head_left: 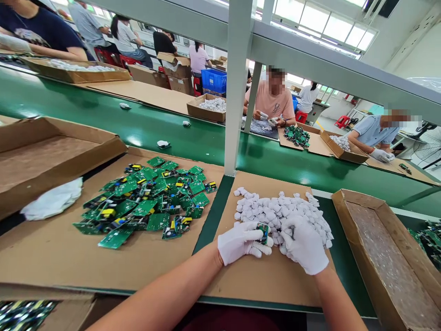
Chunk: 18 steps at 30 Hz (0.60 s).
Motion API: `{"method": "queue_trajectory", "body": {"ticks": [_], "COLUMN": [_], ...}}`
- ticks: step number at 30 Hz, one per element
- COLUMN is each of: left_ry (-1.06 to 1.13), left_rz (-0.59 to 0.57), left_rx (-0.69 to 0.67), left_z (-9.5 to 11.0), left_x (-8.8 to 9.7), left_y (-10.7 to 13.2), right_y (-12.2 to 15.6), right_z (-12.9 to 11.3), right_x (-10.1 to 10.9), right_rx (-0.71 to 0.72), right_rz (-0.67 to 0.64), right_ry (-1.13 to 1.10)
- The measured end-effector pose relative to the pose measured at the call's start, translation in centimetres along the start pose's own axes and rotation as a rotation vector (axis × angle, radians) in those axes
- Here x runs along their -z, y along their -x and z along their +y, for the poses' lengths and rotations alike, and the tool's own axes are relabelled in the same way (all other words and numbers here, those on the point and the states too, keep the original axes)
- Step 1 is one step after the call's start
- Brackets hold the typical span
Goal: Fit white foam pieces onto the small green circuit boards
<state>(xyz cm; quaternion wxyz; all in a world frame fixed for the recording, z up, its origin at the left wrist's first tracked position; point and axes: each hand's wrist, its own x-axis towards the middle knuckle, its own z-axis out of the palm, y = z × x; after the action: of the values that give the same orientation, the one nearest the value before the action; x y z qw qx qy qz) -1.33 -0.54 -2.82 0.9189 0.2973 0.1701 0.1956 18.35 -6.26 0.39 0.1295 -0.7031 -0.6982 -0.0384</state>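
Note:
My left hand (243, 241), in a white glove, grips a small green circuit board (263, 233) between thumb and fingers, its component side partly showing. My right hand (305, 243), gloved as well, is at the near edge of a heap of small white pieces (267, 207). Its fingers are curled together, and whatever lies between them is hidden. Both hands are over a cardboard sheet (241, 285). Left of them, a pile of green circuit boards (148, 193) with yellow, blue and black parts lies on another cardboard sheet (51, 257).
A white post (237, 92) rises just beyond my hands. Shallow cardboard boxes stand at right (389, 257) and left (58, 156). A white cloth (53, 200) lies beside the left box. Behind runs a green belt (203, 140) carrying several white pieces; people work across it.

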Motion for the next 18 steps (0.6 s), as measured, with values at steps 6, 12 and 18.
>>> {"method": "queue_trajectory", "body": {"ticks": [6,12,18], "left_ry": [0.014,0.049,0.116], "left_rz": [0.012,-0.01,0.095], "left_rx": [-0.011,-0.068,-0.267], "left_z": [-0.1,0.4,1.0], "left_x": [0.2,0.5,0.9], "left_y": [-0.1,-0.1,-0.3], "right_y": [0.3,1.7,6.2], "right_z": [0.9,-1.2,-5.2], "right_x": [1.2,1.8,-3.1], "right_rx": [-0.071,0.092,0.408], "right_rz": [0.104,-0.105,-0.264], "right_ry": [-0.363,-0.454,-0.081]}}
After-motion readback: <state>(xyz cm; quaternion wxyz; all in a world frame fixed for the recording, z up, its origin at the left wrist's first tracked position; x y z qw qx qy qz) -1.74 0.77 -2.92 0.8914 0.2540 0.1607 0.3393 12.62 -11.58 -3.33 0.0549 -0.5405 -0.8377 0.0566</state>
